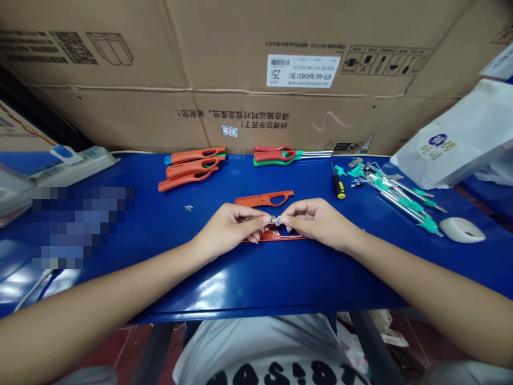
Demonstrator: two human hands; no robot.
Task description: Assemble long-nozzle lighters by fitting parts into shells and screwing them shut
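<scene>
My left hand [236,225] pinches a small pale and metallic lighter part [273,220] between thumb and forefinger. From the other side, the thumb and forefinger of my right hand [318,222] close on the end of this same piece; its exact kind is too small to tell. Directly beneath both hands lies an orange lighter shell half [288,236], partly covered by my fingers, with thin white wires and a dark piece inside. Just beyond it rests the other orange shell half [260,200], its trigger opening toward the right.
Several orange lighter handles [188,170] lie at the back left, near small screws [188,208]. Red and green lighters [276,155] are at the back. To the right are a screwdriver [339,184], metal lighter tubes [401,198], a white mouse [461,230] and a paper bag [452,139]. A cardboard wall [224,64] stands behind.
</scene>
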